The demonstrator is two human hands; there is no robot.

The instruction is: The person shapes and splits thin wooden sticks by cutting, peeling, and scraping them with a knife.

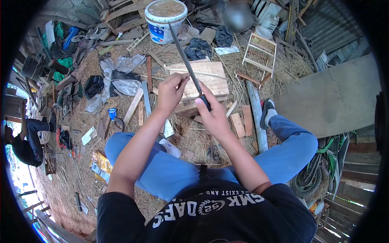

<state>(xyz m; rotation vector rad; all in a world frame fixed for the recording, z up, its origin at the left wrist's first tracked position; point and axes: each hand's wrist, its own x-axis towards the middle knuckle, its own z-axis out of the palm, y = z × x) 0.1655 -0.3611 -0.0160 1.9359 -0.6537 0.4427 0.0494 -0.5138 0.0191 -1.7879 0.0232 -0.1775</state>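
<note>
My right hand is wrapped around the black handle of a long knife. Its narrow dark blade points up and away, toward the white bucket. Close to the blade's lower half is my left hand, its fingers pinched together. Whatever lies between those fingertips, if anything, is too small to make out. Below both hands sits a pale wooden block. A thin light strip lies across its top, passing behind the blade.
A white-and-blue bucket stands ahead. To the right are a small slatted cage, a grey plank and a large flat board. Wood scraps and a blue cup lie around. Another person sits at far left.
</note>
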